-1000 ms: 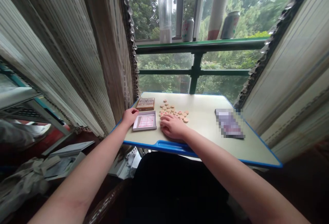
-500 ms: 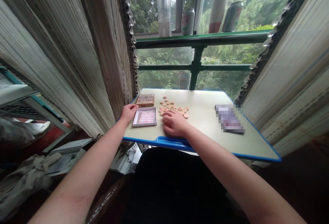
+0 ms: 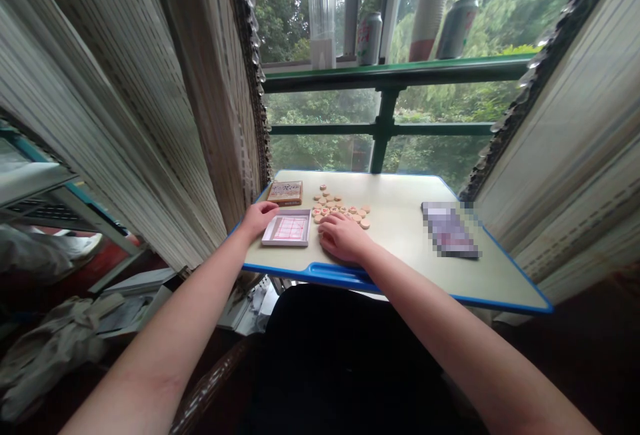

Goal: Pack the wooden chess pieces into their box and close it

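Observation:
Several round wooden xiangqi pieces (image 3: pixel 338 199) lie in a loose group on the table, some with red characters. My right hand (image 3: pixel 345 238) rests palm down at their near edge, fingers slightly bent and covering part of the group. Whether a piece lies under those fingers is hidden. A shallow white box tray (image 3: pixel 267 235) with a red-lined grid sheet inside sits left of that hand. At the tray's far left corner is my left hand (image 3: pixel 260 217), its fingers extended beside the rim, with nothing visible in them. Behind the tray lies a brown printed box (image 3: pixel 285 192).
The pale table (image 3: pixel 400 215) has a blue edge and a blue front groove (image 3: pixel 340 272). A pixelated flat object (image 3: pixel 453 230) lies on its right side. Curtains flank both sides. Cans (image 3: pixel 369 38) and plastic cups (image 3: pixel 323 15) stand on the green-railed sill behind.
My left hand has shifted slightly right along the tray's far side. My right hand stays by the pieces with its fingers a little flatter. The view has shifted slightly.

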Action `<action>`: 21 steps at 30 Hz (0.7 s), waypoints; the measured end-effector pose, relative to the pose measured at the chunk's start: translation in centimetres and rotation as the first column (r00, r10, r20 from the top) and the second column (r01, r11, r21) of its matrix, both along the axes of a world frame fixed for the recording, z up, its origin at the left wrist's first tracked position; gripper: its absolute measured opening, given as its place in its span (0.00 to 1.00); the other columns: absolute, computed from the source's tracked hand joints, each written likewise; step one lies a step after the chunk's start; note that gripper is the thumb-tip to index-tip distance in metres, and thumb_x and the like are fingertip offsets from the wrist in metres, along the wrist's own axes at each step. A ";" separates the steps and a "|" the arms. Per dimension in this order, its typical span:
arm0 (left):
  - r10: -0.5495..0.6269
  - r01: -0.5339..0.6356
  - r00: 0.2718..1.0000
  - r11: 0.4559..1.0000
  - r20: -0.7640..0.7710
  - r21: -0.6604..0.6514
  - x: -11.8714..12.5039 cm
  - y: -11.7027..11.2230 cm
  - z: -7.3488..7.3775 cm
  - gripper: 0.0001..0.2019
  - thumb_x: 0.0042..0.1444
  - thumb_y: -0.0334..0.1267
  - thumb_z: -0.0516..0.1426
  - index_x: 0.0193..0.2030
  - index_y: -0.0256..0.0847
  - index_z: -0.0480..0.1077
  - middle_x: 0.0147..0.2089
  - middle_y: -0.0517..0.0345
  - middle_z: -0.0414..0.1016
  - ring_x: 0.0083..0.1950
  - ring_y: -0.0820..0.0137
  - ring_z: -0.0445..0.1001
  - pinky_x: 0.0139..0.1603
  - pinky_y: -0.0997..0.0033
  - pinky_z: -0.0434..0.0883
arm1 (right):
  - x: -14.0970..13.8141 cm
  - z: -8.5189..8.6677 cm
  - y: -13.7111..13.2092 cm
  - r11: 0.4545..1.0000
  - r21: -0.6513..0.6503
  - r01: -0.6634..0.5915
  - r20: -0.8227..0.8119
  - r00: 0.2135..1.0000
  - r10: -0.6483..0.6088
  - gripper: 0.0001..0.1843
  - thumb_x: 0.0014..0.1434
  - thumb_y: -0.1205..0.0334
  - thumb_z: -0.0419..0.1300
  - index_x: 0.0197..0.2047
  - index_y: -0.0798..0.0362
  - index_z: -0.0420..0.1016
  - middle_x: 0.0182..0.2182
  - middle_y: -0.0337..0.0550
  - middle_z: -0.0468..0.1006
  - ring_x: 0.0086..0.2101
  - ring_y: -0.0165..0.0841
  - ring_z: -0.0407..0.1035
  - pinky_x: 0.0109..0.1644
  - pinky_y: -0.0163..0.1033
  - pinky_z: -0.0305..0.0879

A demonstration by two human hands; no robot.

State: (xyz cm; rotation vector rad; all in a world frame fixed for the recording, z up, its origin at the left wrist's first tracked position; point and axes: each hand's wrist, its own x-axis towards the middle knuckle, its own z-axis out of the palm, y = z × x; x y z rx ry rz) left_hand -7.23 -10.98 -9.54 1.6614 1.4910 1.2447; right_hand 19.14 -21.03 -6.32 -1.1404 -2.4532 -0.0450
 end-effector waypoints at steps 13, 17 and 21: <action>-0.060 0.063 0.993 0.998 -0.097 0.026 0.0 0.1 -0.2 0.10 0.44 0.41 0.60 0.31 0.37 0.76 0.33 0.52 0.79 0.36 0.65 0.75 0.40 0.67 0.70 | 1.1 -0.4 1.9 1.000 0.008 0.025 -0.044 0.999 -0.024 0.11 0.61 0.57 0.55 0.37 0.53 0.77 0.41 0.47 0.77 0.43 0.37 0.68 0.49 0.43 0.62; -0.062 0.067 0.991 0.997 -0.116 0.036 -0.1 0.4 -0.3 0.08 0.45 0.39 0.59 0.30 0.37 0.75 0.32 0.53 0.79 0.35 0.65 0.75 0.39 0.68 0.69 | 1.4 -0.6 3.1 1.000 -0.001 -0.003 -0.048 0.999 0.003 0.11 0.60 0.57 0.55 0.38 0.53 0.77 0.43 0.48 0.76 0.44 0.37 0.68 0.51 0.43 0.62; -0.075 0.080 0.989 0.996 -0.127 0.032 0.0 0.2 -0.3 0.09 0.46 0.40 0.58 0.30 0.36 0.75 0.31 0.54 0.78 0.34 0.66 0.74 0.38 0.69 0.69 | 1.6 -0.2 3.8 0.999 -0.020 -0.025 0.028 0.999 0.026 0.13 0.61 0.55 0.55 0.40 0.52 0.76 0.46 0.49 0.74 0.46 0.38 0.67 0.53 0.45 0.62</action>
